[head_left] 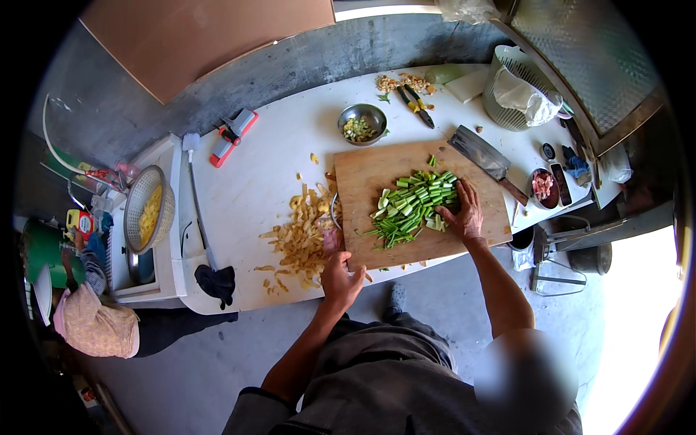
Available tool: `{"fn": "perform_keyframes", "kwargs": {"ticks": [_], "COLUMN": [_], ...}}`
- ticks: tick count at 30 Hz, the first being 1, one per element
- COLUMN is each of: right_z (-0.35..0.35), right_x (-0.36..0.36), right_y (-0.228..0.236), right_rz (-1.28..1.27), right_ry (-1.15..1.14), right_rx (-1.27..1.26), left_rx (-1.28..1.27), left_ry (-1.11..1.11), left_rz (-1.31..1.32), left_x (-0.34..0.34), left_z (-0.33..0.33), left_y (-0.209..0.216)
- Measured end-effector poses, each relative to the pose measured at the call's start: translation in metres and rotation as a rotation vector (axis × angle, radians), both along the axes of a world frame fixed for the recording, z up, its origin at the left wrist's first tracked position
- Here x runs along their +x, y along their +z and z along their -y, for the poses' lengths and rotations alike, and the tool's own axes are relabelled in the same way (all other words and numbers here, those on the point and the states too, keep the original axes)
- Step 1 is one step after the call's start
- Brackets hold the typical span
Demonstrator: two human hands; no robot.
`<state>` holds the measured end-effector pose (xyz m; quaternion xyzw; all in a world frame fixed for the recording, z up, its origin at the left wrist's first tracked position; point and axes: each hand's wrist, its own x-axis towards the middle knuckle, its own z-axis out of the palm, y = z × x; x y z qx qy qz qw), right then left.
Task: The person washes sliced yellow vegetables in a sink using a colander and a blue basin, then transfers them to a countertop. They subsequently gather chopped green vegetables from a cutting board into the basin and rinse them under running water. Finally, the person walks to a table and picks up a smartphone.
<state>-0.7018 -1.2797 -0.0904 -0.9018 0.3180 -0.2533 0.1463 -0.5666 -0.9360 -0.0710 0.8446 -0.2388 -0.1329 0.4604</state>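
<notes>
Shirt [377, 373] below board [373, 163]. Left hand [341, 281] pinches board's near-left corner; right hand [467, 216], half-open, cups greens [415, 201] atop. Board likely stiff, heavy: hold edges; greens loose.

Head camera: a wide fisheye, the left of a side-by-side pair on the person's head, looking down from the near side of the cutting board [355, 167].
Cutting board: a little right of the view's middle, seen steeply from above, near the lens.
Table [254, 181]: spreads to both sides of the board, edges bent.
Wall [290, 54]: beyond the board.
Torso [377, 384]: on the board's near side.
Floor [464, 304]: lower than the board, farther from the lens.
</notes>
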Motion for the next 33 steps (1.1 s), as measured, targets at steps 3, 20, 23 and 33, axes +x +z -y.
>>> {"fn": "perform_keyframes", "kwargs": {"ticks": [3,20,23,33], "right_z": [0.001,0.016,0.017,0.028], "right_x": [-0.002,-0.007,-0.009,-0.013], "right_y": [0.003,-0.021,-0.02,-0.037], "right_rz": [-0.018,0.026,0.035,0.035], "right_ry": [-0.002,0.177,0.171,0.224], "right_rx": [0.013,0.009,0.052,0.001], "left_rx": [0.001,-0.183,-0.279,-0.429], "left_ry": [-0.012,0.056,0.211,0.761], "left_rz": [0.038,-0.194,-0.167,0.009], "left_x": [-0.004,0.01,0.033,0.157], "left_z": [0.0,-0.043,-0.077,-0.297], "left_y": [-0.005,0.005,0.019,0.05]}}
